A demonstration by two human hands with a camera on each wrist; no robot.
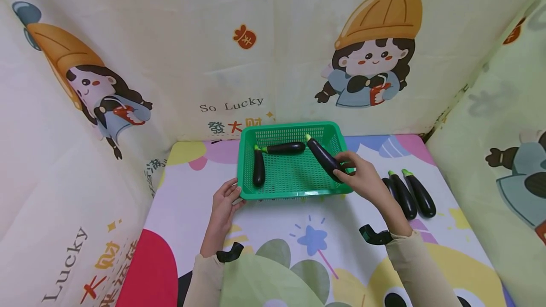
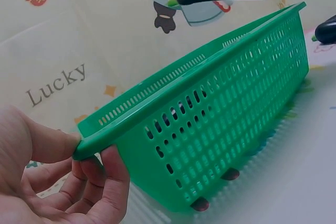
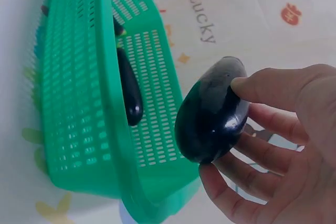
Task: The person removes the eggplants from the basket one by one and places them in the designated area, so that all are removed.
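Held eggplant (image 1: 323, 157): dark purple, green stem, gripped at its blunt end by the right hand (image 1: 361, 178), slanting over the right side of the green basket (image 1: 294, 194). Left hand (image 1: 223, 201): thumb and fingers pinch the basket's near-left corner rim. In basket: two eggplants (image 1: 258, 167). On counter (image 1: 277, 221), right of basket: three more eggplants (image 1: 420, 193). Risk: the glossy skin may slip from the end-grip; letting go of the rim could let the light basket shift.
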